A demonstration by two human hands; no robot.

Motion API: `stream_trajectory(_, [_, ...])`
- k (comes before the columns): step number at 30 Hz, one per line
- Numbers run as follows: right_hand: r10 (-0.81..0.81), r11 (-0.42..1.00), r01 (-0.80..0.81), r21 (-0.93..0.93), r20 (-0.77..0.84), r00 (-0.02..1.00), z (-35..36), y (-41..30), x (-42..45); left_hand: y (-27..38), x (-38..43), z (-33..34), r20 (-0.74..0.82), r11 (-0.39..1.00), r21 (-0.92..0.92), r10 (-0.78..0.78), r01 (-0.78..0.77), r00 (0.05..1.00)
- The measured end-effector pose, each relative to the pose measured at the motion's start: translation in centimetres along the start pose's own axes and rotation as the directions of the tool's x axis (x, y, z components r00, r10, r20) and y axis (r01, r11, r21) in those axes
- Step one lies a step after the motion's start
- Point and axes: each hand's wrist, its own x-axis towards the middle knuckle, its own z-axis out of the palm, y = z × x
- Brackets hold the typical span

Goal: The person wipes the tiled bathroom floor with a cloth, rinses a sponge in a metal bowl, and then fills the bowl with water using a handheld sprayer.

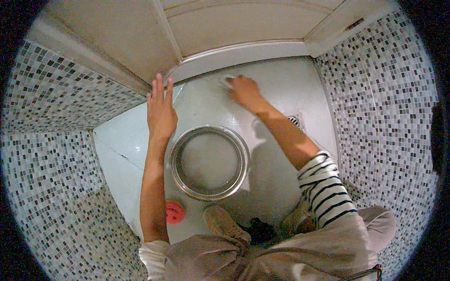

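My left hand (160,114) is open with its fingers spread, pointing at the corner where a beige door panel (133,38) meets the white ledge. Whether it touches the panel I cannot tell. My right hand (245,92) reaches down to the wet, pale floor (281,82) near the ledge, fingers curled and blurred. A dark spot shows at its fingertips; whether it holds something is unclear. Between my forearms stands a round metal basin (244,168) with cloudy liquid inside. A pinkish-red scrubber or sponge (175,212) lies beside my left forearm, partly hidden by it.
Mosaic-tiled walls (383,116) close in on both sides. Along the far edge of the floor runs a white ledge (246,54) under the panels. A round floor drain (293,121) sits by my right forearm. Some crumpled black material (261,230) lies near my shoe (225,223).
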Motion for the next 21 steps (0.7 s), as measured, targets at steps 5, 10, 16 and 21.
stream_trajectory(5, [0.291, 0.956, -0.292, -0.004, -0.081, 0.953, -1.7, 14.6, -7.2, 0.2, -6.7, -1.7, 0.043, 0.942, -0.316, -0.108, 0.116, 0.993])
stream_trajectory(10, [0.120, 0.993, -0.121, -0.011, 0.228, 0.966, -0.3, 8.7, -13.4, 0.9, -15.1, -0.6, 0.162, 0.818, -0.483, -0.269, 0.314, 0.949])
stream_trajectory(16, [0.067, 0.998, -0.067, 0.015, -0.024, 0.997, -0.1, 7.3, -5.8, 3.9, -15.4, 0.5, 0.148, 0.778, -0.517, -0.329, 0.357, 0.932])
stream_trajectory(21, [0.029, 1.000, -0.029, -0.001, 0.075, 0.997, 0.7, 6.9, -8.4, 2.7, -16.2, 1.0, 0.112, 0.811, -0.460, -0.350, 0.361, 0.930])
